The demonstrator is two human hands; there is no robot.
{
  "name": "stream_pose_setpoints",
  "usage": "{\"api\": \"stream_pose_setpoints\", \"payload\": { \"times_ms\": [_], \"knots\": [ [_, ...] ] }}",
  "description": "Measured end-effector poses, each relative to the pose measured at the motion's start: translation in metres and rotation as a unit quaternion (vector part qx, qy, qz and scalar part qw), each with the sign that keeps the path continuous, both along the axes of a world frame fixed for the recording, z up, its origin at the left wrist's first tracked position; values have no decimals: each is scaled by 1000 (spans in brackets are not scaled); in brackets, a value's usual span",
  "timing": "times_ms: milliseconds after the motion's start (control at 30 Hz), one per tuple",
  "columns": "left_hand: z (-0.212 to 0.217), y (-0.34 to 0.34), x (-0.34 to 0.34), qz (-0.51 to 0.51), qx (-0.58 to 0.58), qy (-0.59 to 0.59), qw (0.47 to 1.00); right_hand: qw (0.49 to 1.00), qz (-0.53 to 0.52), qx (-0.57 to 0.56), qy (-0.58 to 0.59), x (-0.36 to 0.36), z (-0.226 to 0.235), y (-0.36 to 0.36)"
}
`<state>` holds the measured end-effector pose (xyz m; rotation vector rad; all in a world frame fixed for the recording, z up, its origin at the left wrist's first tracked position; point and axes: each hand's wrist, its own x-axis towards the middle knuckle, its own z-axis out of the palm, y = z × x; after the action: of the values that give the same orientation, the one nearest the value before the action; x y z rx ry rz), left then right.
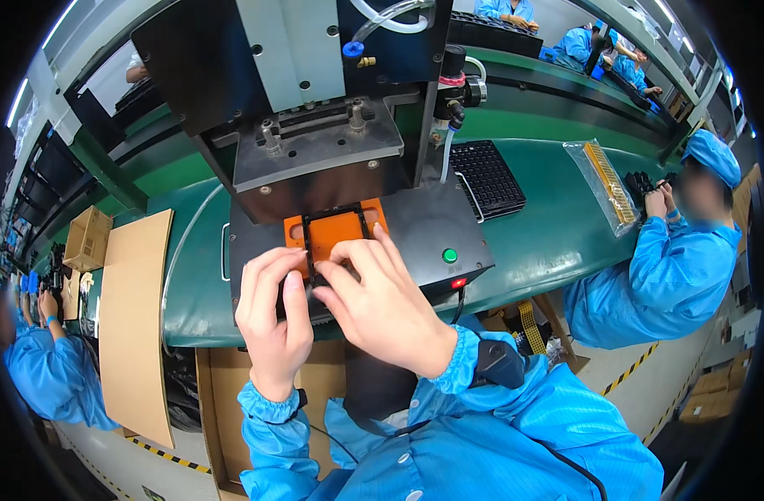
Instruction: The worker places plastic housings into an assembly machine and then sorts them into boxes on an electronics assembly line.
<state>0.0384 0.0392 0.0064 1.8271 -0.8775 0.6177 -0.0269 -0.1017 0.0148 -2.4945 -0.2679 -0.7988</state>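
A blue smock (449, 459) loomed lowest. A press head (319, 154) overhung the orange fixture (332, 236) bearing a black frame (308, 242). Left hand (273, 309) and right hand (386, 305), fingers bent, hid its near edge; I couldn't tell whether either pinched it. A co-worker (657, 259) sat along the green bench (549, 200).

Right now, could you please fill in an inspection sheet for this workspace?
Surface: green bench mat, with a dark machine base on it.
Job's things: black frame on an orange fixture.
Clutter: black gridded tray, bagged yellow strips, open cardboard box.
Grips: left hand at the frame's left side, right hand over its near end; firm hold on the frame unclear.
Cables: black cable below the red-lit switch.
Surroundings: blue-clad co-workers at right and left.
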Motion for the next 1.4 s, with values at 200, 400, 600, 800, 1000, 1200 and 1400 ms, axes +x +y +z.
{"api": "stream_pose_setpoints", "payload": {
  "times_ms": [200, 400, 600, 800, 1000, 1200, 1400],
  "knots": [
    [2, -4, 13, 39, 319, -58, 945, 990, 47, -124, 54, -15, -15, -10],
    [12, -5, 12, 26, 373, -58, 926, 995, -30, -86, 41, 0, -5, -34],
    [1, 16, -7, 75, 344, 10, 936, 997, -13, -64, 52, -25, -3, -73],
    [-21, 36, -36, 135, 358, -18, 924, 999, 5, 6, 34, -80, -17, -120],
    [-73, 22, -20, 258, 184, -126, 940, 980, -176, 82, 32, 10, -42, -255],
    [-77, 10, -18, 285, 148, -121, 939, 972, -227, -38, 53, 74, -66, -320],
    [-79, 10, -17, 302, 139, -121, 935, 974, -201, -98, 49, 93, -76, -327]
  ]
}}
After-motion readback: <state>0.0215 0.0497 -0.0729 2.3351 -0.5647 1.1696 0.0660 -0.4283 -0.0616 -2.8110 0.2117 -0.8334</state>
